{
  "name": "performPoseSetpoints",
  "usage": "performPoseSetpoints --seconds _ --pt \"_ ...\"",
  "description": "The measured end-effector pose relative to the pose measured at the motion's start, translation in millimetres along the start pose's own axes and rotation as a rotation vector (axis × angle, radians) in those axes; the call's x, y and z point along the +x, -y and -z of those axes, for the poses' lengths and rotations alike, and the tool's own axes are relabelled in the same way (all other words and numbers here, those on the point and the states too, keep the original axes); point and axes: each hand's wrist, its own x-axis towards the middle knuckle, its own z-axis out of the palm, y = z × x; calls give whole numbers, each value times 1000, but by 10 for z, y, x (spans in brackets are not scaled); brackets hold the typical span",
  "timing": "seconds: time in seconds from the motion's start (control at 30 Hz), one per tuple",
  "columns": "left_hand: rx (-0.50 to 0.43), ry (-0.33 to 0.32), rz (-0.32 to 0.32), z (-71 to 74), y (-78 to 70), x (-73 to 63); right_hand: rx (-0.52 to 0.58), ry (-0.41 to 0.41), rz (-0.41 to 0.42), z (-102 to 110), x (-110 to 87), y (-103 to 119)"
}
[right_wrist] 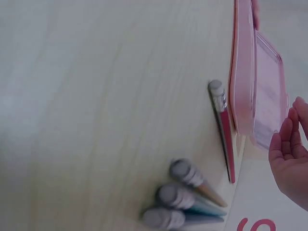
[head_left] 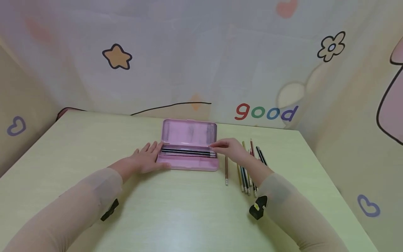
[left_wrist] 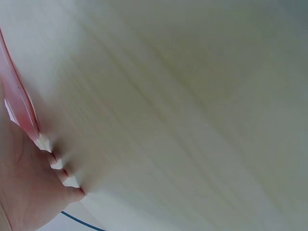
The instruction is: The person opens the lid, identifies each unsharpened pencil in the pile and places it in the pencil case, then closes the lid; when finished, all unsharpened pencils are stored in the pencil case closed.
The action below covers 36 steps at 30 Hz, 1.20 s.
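Note:
A pink pencil case (head_left: 192, 163) lies with its lid (head_left: 185, 131) raised toward the wall. Several dark pencils (head_left: 185, 151) lie lengthwise inside it. My left hand (head_left: 145, 159) rests at the case's left end, fingers spread and thumb along its front edge; the left wrist view catches the hand (left_wrist: 29, 178) beside a pink edge. Over the right end, near the hinge, is my right hand (head_left: 231, 148), its fingers bent and close together. In the right wrist view, no pencil shows in the loosely curled fingers (right_wrist: 286, 130). A red pencil (head_left: 226, 171) lies just right of the case.
A loose pile of pencils (head_left: 244, 180) lies under and beside the right forearm, several with eraser ends toward me. The pale table (head_left: 176, 210) meets a printed cloth wall (head_left: 189, 70) at the back.

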Motion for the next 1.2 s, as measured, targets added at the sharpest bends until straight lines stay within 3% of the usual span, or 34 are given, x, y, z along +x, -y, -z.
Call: performPoseSetpoints --seconds 0.87,1.2 --pt "13 6 7 17 -29 -31 -10 -148 -68 679 -644 -599" --pt "21 -8 -4 15 -19 -32 -41 -195 -90 813 -874 -871"
